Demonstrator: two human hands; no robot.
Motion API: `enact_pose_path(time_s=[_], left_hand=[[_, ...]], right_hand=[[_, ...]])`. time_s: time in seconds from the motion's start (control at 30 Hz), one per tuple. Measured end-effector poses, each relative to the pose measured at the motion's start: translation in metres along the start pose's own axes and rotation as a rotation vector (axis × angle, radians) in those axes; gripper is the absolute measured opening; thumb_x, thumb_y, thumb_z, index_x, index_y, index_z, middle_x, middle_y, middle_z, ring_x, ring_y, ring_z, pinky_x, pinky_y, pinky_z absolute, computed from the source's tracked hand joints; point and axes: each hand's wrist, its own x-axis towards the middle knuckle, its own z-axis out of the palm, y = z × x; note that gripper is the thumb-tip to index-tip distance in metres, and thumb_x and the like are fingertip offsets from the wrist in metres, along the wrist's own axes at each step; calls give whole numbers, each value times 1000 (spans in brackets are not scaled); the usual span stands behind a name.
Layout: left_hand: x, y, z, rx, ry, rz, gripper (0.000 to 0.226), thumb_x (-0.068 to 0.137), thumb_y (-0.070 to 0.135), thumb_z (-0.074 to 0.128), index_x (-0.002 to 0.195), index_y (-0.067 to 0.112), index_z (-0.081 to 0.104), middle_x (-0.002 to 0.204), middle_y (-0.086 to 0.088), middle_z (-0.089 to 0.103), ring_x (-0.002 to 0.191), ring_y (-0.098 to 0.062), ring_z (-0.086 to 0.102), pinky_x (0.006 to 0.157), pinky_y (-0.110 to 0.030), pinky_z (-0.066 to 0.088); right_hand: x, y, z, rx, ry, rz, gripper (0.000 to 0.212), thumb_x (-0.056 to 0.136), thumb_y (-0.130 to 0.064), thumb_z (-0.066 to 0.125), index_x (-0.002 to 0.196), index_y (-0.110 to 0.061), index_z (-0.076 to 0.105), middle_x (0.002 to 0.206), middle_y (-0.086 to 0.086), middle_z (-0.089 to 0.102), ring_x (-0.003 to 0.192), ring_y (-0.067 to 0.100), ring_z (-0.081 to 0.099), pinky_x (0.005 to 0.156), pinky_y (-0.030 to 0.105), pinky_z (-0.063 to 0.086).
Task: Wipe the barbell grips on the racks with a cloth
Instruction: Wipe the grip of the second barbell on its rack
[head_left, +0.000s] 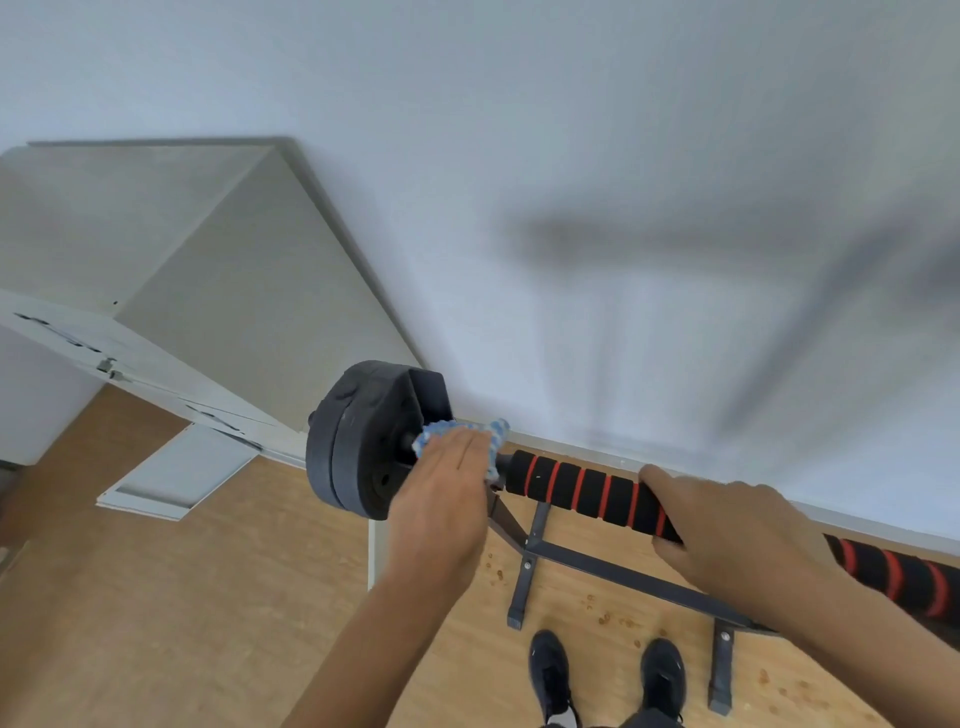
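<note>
Head view: the left hand (447, 483) lies flat, fingers straight, pressing the blue cloth (496, 434) onto the bar just beside the weight plates (358, 441). The right hand (727, 525) wraps round the striped foam grip (587, 491), likely steadying the barbell on its rack (623, 574) during wiping

The black foam barbell grip (587, 491) was banded with red rings. The nubby cloth (457, 432) was speckled blue and white. The round weight plates (358, 447) and the metal rack (623, 573) were dark grey. The wooden floor (208, 597) was honey-tan with brown flecks.
</note>
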Motion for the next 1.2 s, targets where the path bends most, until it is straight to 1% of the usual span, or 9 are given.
enact_pose_path(time_s=[0.13, 0.23, 0.3, 0.43, 0.63, 0.8, 0.93, 1.07, 1.2], left_hand=[[26, -36, 6, -64, -138, -261, 32, 97, -5, 59, 129, -4, 62, 121, -17, 67, 120, -30, 62, 100, -36, 48], [12, -22, 3, 4, -57, -183, 44, 86, -14, 63, 128, -2, 66, 123, -13, 69, 117, -30, 64, 94, -44, 58], [6, -10, -1, -48, -55, -161, 45, 86, -17, 61, 129, -3, 66, 120, -17, 69, 116, -36, 65, 99, -51, 55], [37, 22, 0, -90, -199, -331, 29, 99, 1, 61, 129, 1, 63, 124, -14, 65, 119, -29, 61, 96, -34, 46], [9, 65, -8, -219, -240, -310, 26, 102, 8, 58, 128, 12, 60, 110, -4, 63, 101, -22, 63, 90, -40, 57], [-8, 56, -47, -546, -115, -378, 38, 102, 37, 36, 123, 40, 67, 95, 23, 61, 81, 3, 58, 80, -17, 51], [-24, 46, -72, -857, -137, -403, 43, 108, 28, 43, 100, 58, 72, 101, 16, 75, 95, -9, 71, 79, -33, 62], [-34, 51, -68, -1257, -151, -638, 35, 107, 11, 49, 105, 30, 78, 108, -3, 79, 102, -23, 76, 83, -43, 61], [-37, 58, -55, -1404, -152, -684, 27, 109, 21, 49, 124, 25, 71, 114, -6, 78, 107, -27, 75, 89, -45, 57]], right_hand=[[-6, -1, 12, -66, 79, -13, 40, 101, -47, 51, 134, -39, 30, 97, -17, 56, 75, 6, 59, 55, 14, 38], [-5, 7, 5, 13, 39, 8, 60, 96, -55, 55, 144, -42, 22, 126, -19, 50, 96, 5, 58, 70, 16, 50], [0, 15, 3, 55, -24, 25, 54, 90, -59, 59, 135, -42, 33, 118, -17, 53, 96, 7, 60, 73, 19, 53], [7, 18, 2, 179, -162, 35, 30, 88, -54, 66, 108, -44, 45, 82, -17, 55, 74, 3, 58, 63, 15, 46], [-2, 9, 8, -38, -25, 62, 39, 92, -59, 58, 123, -46, 39, 82, -16, 55, 71, 6, 57, 62, 17, 39], [-8, 0, 16, -173, 99, 81, 37, 99, -44, 56, 129, -38, 36, 87, -12, 60, 66, 7, 58, 55, 17, 37], [-10, -5, 5, -102, 75, 97, 64, 95, -67, 52, 148, -40, 28, 129, -18, 56, 112, 6, 58, 91, 20, 49], [-27, -27, -19, 408, 101, 0, 91, 72, -89, 57, 148, -54, 21, 150, -35, 22, 141, -12, 21, 115, 19, 32], [-38, -75, -32, 1312, -72, -44, 74, 69, -77, 76, 133, -50, 51, 135, -22, 63, 125, 1, 61, 102, 27, 52]])
